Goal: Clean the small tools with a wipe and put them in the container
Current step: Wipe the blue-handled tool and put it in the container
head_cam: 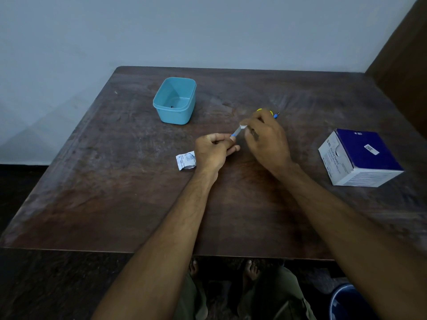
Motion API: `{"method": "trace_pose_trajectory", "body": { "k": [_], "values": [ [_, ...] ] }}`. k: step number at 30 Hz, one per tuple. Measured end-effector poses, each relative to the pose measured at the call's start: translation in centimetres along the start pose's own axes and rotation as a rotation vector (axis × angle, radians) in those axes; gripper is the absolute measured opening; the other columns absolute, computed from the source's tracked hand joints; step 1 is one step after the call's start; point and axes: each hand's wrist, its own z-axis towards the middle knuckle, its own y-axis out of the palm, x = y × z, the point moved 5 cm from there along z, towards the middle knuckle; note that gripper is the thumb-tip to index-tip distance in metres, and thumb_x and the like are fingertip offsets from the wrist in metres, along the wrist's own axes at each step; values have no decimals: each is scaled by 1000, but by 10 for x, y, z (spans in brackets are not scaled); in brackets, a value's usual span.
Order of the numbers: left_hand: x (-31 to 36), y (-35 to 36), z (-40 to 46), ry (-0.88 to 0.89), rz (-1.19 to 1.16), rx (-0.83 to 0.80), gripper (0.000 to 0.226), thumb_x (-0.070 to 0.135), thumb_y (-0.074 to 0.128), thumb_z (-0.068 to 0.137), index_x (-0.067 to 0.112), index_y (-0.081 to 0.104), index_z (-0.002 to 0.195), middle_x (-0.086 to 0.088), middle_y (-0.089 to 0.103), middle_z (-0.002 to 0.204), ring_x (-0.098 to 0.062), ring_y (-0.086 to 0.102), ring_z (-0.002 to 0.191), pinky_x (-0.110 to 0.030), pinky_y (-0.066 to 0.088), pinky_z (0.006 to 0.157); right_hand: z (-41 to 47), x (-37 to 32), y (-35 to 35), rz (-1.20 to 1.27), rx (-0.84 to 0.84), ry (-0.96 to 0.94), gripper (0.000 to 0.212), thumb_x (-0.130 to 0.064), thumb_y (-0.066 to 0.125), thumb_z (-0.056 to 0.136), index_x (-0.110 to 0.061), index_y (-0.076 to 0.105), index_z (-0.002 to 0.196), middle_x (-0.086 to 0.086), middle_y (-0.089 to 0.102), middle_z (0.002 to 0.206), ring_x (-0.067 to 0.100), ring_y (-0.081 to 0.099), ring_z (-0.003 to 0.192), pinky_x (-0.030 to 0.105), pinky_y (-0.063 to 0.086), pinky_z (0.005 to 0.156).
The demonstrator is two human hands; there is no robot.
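Note:
My left hand (211,150) grips the blue handle end of a small tool (236,132) above the middle of the table. My right hand (265,137) pinches a white wipe (243,127) around the tool's metal shaft. Behind my right hand lie more small tools (275,115) with yellow and blue handles, mostly hidden by the fingers. The light blue container (175,100) stands open at the back left of the table, with a tiny dark item on its floor.
A torn white wipe wrapper (185,160) lies just left of my left wrist. A blue and white box of alcohol swabs (359,157) sits at the right. The dark wooden table (115,192) meets a wall behind. A blue bin (349,303) stands on the floor.

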Motion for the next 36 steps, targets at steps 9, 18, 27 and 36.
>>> {"method": "trace_pose_trajectory", "body": {
  "k": [9,18,27,36],
  "values": [
    [-2,1,0,10,8,6,7,-1,67,86,2,67,81,-1,68,63,-13,69,59,-23,60,70,-5,-4,11,-264,-149,-203,18,-3,67,79,-7,62,95,12,56,83,30,53,74,27,29,49],
    [-3,2,1,23,0,11,8,-2,67,85,2,67,78,-1,68,58,-13,69,57,-22,59,67,-3,-14,14,-355,-201,-250,21,-12,46,84,-2,65,81,12,53,80,29,50,72,29,22,52],
    [-2,2,1,29,3,0,6,-2,67,86,1,67,80,-9,68,70,-13,69,59,-19,58,65,-5,-16,12,-371,-150,-273,8,-8,60,81,-4,67,83,11,55,79,28,51,70,28,18,58],
    [-1,2,-1,34,36,4,7,0,67,86,5,67,80,-7,69,71,-12,70,60,-18,58,65,-1,-12,6,-368,-121,-264,10,-7,57,80,-5,67,78,11,54,76,29,50,67,29,21,55]
  ]
}}
